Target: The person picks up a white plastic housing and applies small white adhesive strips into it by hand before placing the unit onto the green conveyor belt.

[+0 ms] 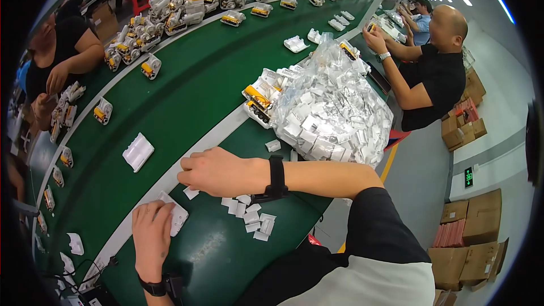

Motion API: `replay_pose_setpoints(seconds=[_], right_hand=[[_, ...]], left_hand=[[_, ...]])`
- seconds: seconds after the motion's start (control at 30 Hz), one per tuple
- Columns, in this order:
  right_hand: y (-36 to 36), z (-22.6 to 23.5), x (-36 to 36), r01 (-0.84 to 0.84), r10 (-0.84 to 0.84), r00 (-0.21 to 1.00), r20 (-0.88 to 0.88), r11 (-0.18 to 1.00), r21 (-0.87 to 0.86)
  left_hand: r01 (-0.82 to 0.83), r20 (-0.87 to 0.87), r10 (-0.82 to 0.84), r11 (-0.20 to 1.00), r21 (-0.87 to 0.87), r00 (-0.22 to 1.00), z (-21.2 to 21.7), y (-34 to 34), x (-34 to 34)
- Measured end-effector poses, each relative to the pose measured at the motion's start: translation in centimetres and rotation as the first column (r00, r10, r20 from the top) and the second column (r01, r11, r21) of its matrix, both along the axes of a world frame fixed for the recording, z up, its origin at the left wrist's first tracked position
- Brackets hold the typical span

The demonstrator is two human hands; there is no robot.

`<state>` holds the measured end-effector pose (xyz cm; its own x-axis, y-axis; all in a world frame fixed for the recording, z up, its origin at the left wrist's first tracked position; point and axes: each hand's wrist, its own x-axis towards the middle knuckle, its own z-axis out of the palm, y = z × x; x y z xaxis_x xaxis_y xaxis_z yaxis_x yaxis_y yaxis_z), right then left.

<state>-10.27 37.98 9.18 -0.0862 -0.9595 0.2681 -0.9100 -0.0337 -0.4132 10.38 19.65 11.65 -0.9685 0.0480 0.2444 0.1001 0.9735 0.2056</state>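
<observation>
The left hand (152,228) lies flat on a white plastic tray (177,215) at the near edge of the green desk (187,102). Its fingers press down on the tray's left part, so this grip is closed down on the tray and holds it in place. The tray's right end sticks out from under the fingers, and its long side runs toward the upper right.

The right hand (215,171) reaches across from the right and sits just above the tray, a little farther from the person. Its fingers are curled in together, pointing left. I cannot tell if something small is pinched inside them.

So the tray lies just below and a bit left of the right grip, very near it. The left hand is the one touching the tray; the right hand is close but apart from it.

A bunch of small white pieces (249,215) lies on the desk just right of the tray, under the right wrist with its black wristband (276,177). Behind the right arm, toward the far right edge of the desk, sits a big clear bag of white parts (334,113). Another white tray (137,151) lies on its own to the left, well apart from both hands.
</observation>
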Motion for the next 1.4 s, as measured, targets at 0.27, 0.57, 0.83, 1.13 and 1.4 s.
replay_pose_setpoints(seconds=[0.27,0.57,0.83,1.13,1.4], right_hand=[[0.4,0.9,-0.3,-0.016,0.015,1.000,-0.020,0.998,-0.068],[-0.3,2.2,1.4,-0.032,0.028,0.995,0.092,0.999,0.044],[-2.3,1.4,3.5,-0.080,0.081,0.996,0.039,0.996,-0.031],[-3.0,0.2,4.2,-0.079,0.073,0.990,-0.121,0.996,-0.047],[-3.5,0.3,3.9,-0.119,0.114,0.980,-0.165,0.993,-0.025]], left_hand=[[-0.236,0.172,0.179,0.879,0.414,0.969,-0.6,0.3,0.7],[-0.138,0.077,0.128,0.979,0.152,0.989,-0.5,-2.0,2.5],[-0.130,0.019,0.129,0.974,0.186,0.992,-2.1,-0.6,2.1],[-0.139,0.011,0.140,0.965,0.222,0.990,-2.9,-0.8,2.1],[-0.110,-0.037,0.120,0.973,0.205,0.992,-3.6,-0.7,1.9]])
